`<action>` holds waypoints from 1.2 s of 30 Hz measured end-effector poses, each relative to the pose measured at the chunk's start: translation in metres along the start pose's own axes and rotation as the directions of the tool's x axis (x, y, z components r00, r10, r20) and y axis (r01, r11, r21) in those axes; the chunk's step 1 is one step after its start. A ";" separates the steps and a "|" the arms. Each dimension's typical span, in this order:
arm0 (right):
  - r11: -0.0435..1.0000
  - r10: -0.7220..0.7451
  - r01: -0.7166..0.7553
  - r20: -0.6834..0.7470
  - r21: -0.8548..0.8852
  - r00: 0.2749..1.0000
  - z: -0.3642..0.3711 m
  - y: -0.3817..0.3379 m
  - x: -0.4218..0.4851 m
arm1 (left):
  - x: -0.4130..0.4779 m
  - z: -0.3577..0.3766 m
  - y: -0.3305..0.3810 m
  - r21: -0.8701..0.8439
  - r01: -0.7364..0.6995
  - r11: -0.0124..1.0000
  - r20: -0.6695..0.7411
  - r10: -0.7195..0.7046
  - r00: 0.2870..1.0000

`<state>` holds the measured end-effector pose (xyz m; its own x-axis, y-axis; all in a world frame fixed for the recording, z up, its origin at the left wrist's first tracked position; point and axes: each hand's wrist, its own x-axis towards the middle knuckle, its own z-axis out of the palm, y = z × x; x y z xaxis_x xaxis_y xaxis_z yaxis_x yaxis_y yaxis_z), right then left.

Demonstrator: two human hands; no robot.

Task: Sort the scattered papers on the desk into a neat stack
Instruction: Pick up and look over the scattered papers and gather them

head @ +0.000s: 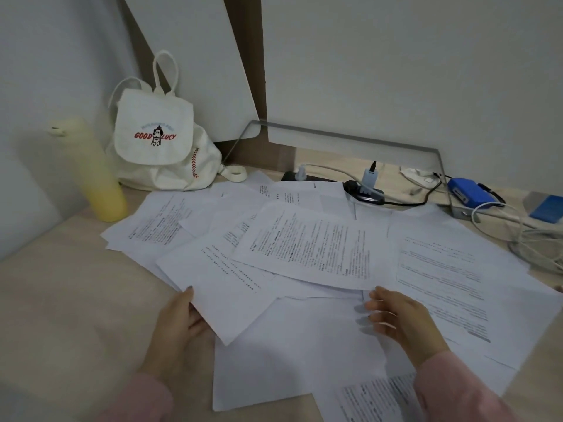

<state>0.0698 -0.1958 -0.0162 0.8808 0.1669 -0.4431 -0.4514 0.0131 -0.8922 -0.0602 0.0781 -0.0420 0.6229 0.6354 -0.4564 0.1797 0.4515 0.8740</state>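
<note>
Several printed white papers [313, 248] lie scattered and overlapping across the pale wooden desk [61, 300]. My left hand [176, 327] grips the near-left edge of one tilted printed sheet [225, 284], thumb on top and fingers underneath. My right hand [402, 321] hovers with fingers spread over a blank sheet [289, 360] in front of me, just below the edge of the middle printed page. Another printed page [451, 287] lies to the right of that hand. Pink sleeves cover both wrists.
A white canvas backpack [158, 141] and a yellow bottle [91, 175] stand at the back left. At the back right are a power strip [335, 181] with plugs, cables [530, 239], a blue device [469, 191] and a monitor stand [396, 141].
</note>
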 end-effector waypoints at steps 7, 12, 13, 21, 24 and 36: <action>0.936 -0.039 0.112 0.220 -0.333 0.975 0.025 0.001 -0.012 | -0.026 0.014 -0.017 0.182 0.118 0.976 0.289 -0.168 0.942; 0.296 -0.525 0.444 0.244 -0.846 0.815 0.004 0.001 0.025 | -0.019 0.013 -0.007 0.034 0.059 0.998 0.218 -0.065 0.974; 0.231 -0.496 0.411 0.257 -0.882 0.829 -0.003 -0.001 0.037 | -0.013 0.010 0.001 -0.023 0.041 0.999 0.172 -0.036 0.984; -0.207 -0.507 0.411 0.457 -0.888 0.731 -0.023 0.007 0.078 | 0.003 0.004 0.018 0.305 -0.073 0.950 0.171 0.020 0.985; -0.340 -0.565 0.398 0.523 -0.852 0.637 -0.020 0.001 0.073 | 0.001 0.011 0.015 0.422 -0.048 0.905 0.230 -0.056 0.972; 0.157 -0.403 0.679 0.581 -0.718 0.707 0.043 0.009 -0.018 | -0.025 0.049 -0.024 0.332 0.127 0.935 0.457 -0.277 0.845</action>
<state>0.0440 -0.1566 -0.0130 0.7217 0.6854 0.0964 0.6295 -0.5921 -0.5031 -0.0431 0.0205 -0.0430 0.8247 0.1255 -0.5514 0.4997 0.2947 0.8145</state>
